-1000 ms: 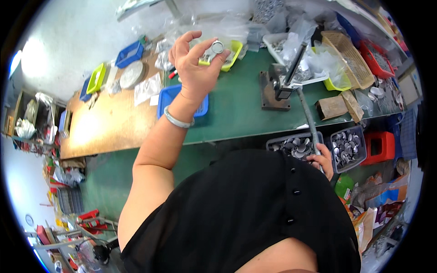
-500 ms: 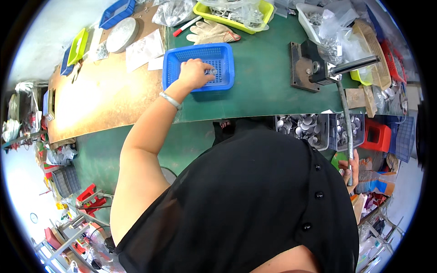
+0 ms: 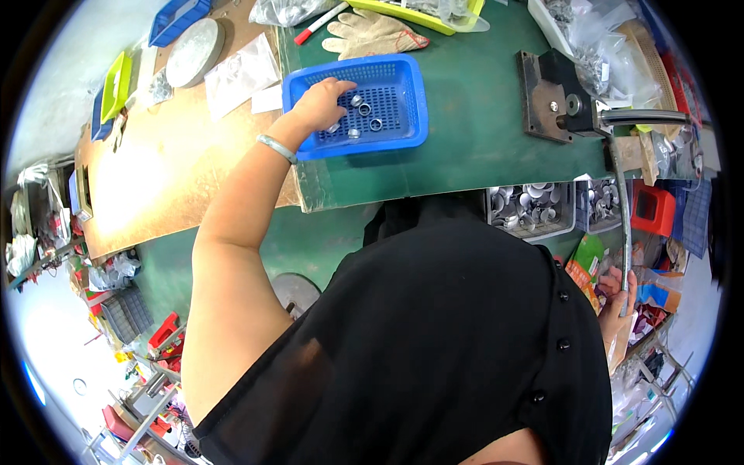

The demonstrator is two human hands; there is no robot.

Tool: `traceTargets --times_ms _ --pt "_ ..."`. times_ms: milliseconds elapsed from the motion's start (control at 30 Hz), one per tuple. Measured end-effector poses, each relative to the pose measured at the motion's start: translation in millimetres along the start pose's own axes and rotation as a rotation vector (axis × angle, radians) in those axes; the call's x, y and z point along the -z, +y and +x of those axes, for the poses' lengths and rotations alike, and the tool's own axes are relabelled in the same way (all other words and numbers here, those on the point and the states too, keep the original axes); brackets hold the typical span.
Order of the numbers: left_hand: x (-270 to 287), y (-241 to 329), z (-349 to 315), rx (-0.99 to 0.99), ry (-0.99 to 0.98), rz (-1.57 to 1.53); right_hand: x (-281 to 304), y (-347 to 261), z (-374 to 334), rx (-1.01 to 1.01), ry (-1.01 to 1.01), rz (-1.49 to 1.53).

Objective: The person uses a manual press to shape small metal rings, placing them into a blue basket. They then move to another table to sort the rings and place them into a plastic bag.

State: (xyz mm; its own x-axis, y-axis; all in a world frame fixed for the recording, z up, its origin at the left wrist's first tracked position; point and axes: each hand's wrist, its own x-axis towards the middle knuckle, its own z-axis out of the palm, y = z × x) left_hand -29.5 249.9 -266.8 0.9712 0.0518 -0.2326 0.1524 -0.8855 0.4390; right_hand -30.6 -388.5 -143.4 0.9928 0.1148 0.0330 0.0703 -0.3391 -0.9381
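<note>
My left hand (image 3: 319, 105) reaches into a blue plastic basket (image 3: 419, 101) on the green bench, over its left side. Its fingers are apart, and no object shows between them. Several small metal rings (image 3: 376, 124) lie scattered on the basket floor, one of them right beside the hand. Far to the right, my right hand (image 3: 618, 293) is wrapped round the lower end of a long metal lever (image 3: 622, 209). That lever hangs down from a black hand press (image 3: 570, 105) with a steel base plate, standing on the bench.
Behind the basket lie a work glove (image 3: 370, 35) and a red-capped marker (image 3: 320, 24). Bins of round metal parts (image 3: 531, 205) sit below the bench's front edge, beside a red stool (image 3: 652, 209). A round metal disc (image 3: 195, 53) rests on the brown board at left.
My left hand has shifted left inside the basket, its fingers spread wider, and several rings now show apart. My right hand stays on the lever. The whole view has shifted a little.
</note>
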Motion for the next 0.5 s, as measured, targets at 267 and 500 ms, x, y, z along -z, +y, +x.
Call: traceTargets --times_ms 267,500 --pt "-1.0 -1.6 4.9 -0.041 -0.06 -0.043 1.9 1.6 1.6 -0.041 0.016 0.028" --pt "-6.5 -13.7 11.4 -0.035 -0.089 -0.031 -2.6 -7.5 -0.3 -0.104 0.055 -0.006"
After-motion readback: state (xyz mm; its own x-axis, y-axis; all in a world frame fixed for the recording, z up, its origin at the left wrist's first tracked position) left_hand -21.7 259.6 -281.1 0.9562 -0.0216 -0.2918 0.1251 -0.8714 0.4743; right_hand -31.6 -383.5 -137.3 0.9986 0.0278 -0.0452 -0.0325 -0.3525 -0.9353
